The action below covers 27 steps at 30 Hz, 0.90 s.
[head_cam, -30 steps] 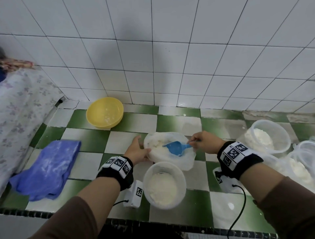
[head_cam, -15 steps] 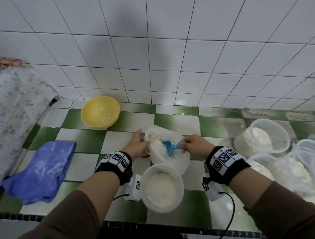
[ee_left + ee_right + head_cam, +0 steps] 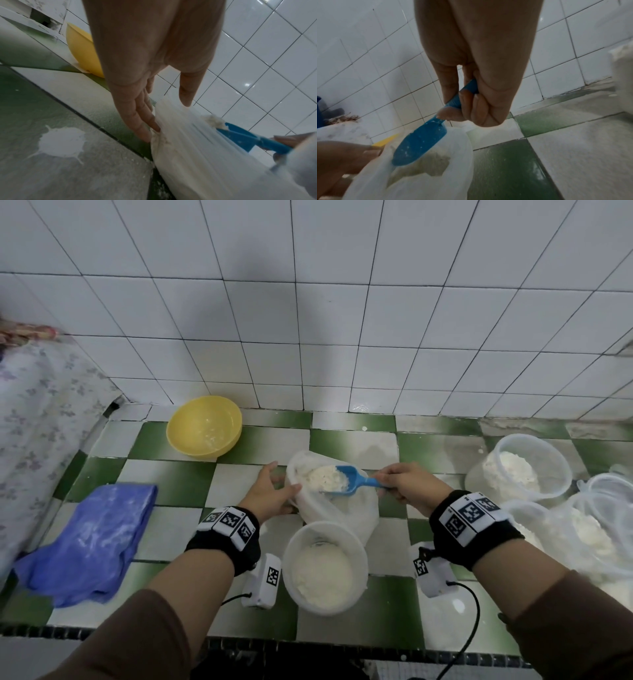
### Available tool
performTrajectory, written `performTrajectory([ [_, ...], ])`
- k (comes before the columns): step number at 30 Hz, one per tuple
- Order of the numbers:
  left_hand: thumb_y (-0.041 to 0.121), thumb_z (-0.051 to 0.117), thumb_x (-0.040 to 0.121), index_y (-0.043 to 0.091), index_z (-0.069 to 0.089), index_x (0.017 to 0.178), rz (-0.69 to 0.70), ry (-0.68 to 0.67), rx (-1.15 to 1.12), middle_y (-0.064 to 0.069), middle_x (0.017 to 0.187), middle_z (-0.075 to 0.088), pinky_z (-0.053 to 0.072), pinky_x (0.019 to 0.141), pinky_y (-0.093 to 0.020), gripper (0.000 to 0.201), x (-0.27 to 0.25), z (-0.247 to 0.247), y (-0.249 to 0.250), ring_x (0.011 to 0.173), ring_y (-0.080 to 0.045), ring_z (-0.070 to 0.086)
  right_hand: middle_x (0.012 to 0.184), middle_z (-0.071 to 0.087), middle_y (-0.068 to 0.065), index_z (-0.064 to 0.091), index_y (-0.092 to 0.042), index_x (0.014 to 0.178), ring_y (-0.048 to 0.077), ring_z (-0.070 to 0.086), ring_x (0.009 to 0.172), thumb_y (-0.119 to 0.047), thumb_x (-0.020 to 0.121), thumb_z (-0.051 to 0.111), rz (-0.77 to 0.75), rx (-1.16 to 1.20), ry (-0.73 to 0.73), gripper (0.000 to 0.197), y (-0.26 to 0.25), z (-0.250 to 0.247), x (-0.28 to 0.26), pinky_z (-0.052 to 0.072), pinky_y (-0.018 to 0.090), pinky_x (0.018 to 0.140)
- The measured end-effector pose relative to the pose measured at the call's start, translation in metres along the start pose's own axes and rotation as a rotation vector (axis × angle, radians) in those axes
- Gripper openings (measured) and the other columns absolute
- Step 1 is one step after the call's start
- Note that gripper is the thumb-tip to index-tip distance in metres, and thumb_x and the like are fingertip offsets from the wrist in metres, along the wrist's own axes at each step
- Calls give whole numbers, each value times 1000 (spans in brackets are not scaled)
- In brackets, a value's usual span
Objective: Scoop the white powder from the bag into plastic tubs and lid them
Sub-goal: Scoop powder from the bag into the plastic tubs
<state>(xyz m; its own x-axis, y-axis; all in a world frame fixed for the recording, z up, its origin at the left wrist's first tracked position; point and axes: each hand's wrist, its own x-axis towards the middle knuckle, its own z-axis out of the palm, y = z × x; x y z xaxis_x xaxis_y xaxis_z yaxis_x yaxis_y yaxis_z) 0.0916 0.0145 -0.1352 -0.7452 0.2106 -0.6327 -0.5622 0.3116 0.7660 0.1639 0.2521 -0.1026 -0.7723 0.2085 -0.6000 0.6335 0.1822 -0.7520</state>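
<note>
A clear plastic bag (image 3: 346, 510) of white powder lies on the checkered counter. My left hand (image 3: 270, 494) holds its rim, thumb over the edge (image 3: 186, 93) and fingers (image 3: 137, 121) straight along its outer side. My right hand (image 3: 406, 486) grips the handle of a blue scoop (image 3: 352, 479) heaped with powder and lifted above the bag's mouth. From below, the scoop (image 3: 421, 140) is seen over the bag (image 3: 436, 169). A lidless tub (image 3: 323, 568) partly filled with powder stands just in front of the bag.
A yellow bowl (image 3: 203, 426) sits at the back left. A blue cloth (image 3: 92, 541) lies at the left. Filled tubs (image 3: 519, 467) and loose lids (image 3: 606, 508) crowd the right side. A spilled patch of powder (image 3: 60, 143) is on the counter. The tiled wall stands behind.
The scoop dug into the bag and has now come up full of powder. My left hand kept hold of the bag's rim, which has been tilted upward.
</note>
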Motion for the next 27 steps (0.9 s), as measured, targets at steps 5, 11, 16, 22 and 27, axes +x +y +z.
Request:
performTrajectory([
  [5, 11, 66, 88, 19, 17, 150, 5, -3, 45, -11, 144, 39, 56, 80, -39, 79, -7, -3, -8, 115, -32, 56, 58, 61, 5, 63, -7, 90, 10, 31, 47, -8, 92, 53, -33, 105, 0, 11, -7, -10, -20, 24, 22, 48],
  [11, 6, 67, 87, 19, 15, 151, 11, -43, 29, -12, 145, 39, 52, 92, -46, 83, -17, -3, -15, 108, -29, 61, 58, 59, 7, 62, 2, 99, 12, 31, 49, -8, 90, 54, -92, 170, -93, 15, -13, -22, -52, 20, 23, 47],
  [16, 8, 68, 87, 18, 13, 151, 43, -52, 40, -11, 145, 39, 53, 80, -36, 85, -22, -2, -19, 89, -14, 57, 60, 61, 7, 64, 6, 101, 11, 33, 48, -6, 90, 53, -130, 119, -175, 20, -10, -24, -74, 24, 19, 46],
  [22, 6, 65, 89, 21, 23, 149, 74, -89, 12, -12, 144, 41, 51, 93, -46, 74, -28, -1, -21, 110, -25, 57, 61, 63, 0, 69, -12, 89, 7, 38, 51, -10, 91, 56, -209, -123, -213, 14, -1, -17, -90, 29, 14, 47],
  [27, 9, 70, 85, 30, 39, 142, 134, -148, 55, -3, 149, 36, 56, 85, -40, 68, -28, -4, -25, 129, -27, 46, 74, 69, 4, 70, -20, 90, 14, 55, 71, -15, 90, 58, -310, -293, -211, 13, 3, -10, -98, 42, 24, 70],
])
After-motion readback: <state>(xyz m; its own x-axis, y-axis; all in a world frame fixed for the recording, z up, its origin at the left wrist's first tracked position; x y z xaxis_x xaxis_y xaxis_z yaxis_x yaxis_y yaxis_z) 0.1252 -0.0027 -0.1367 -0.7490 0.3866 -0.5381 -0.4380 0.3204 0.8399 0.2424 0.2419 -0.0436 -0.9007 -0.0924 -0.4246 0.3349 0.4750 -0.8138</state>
